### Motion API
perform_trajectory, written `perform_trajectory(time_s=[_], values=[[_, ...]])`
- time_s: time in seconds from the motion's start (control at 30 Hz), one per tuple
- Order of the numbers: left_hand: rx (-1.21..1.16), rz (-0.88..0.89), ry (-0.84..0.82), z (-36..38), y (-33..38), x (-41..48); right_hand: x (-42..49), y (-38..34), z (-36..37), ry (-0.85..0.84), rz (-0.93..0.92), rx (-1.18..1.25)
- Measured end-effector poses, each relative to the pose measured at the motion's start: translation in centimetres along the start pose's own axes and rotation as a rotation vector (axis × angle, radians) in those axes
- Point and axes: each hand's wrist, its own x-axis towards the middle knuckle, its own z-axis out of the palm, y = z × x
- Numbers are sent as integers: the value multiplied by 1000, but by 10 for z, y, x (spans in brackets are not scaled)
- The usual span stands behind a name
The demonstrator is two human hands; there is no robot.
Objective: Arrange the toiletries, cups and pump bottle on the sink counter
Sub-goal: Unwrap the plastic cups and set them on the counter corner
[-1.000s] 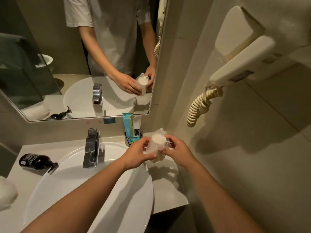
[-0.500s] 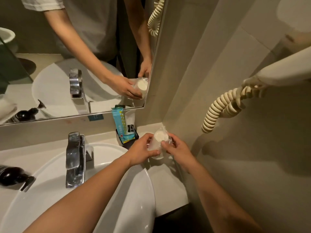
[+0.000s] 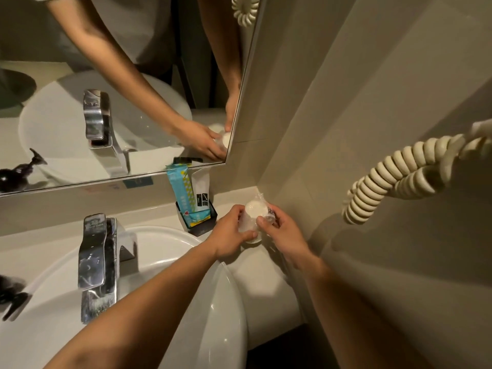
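A white cup wrapped in clear plastic (image 3: 254, 212) stands in the back right corner of the sink counter (image 3: 266, 283), its base touching the surface. My left hand (image 3: 231, 234) grips its left side and my right hand (image 3: 283, 230) pinches the wrapper on its right. Just left of the cup, a black holder (image 3: 205, 226) carries a teal toiletry packet (image 3: 183, 193) and a white sachet (image 3: 201, 193). The black pump bottle (image 3: 12, 296) lies on its side at the far left edge, partly cut off.
A chrome faucet (image 3: 97, 262) stands behind the white basin (image 3: 165, 262). The mirror (image 3: 119, 89) above reflects my arms. A coiled cream hair-dryer cord (image 3: 399, 179) hangs from the right wall, close above the cup corner.
The cup has come down from mid-air to the counter's back right corner, both hands still on it. The view has tilted down and moved closer.
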Motion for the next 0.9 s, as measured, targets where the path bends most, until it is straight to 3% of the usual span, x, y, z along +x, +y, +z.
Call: perform_trajectory(time_s=[0.33,0.9], values=[[-75,-36,-60,-3,-4,17,23,24,3,44,35,130],[-75,-39,74,4,-9,32,52,30,16,37,106,246]])
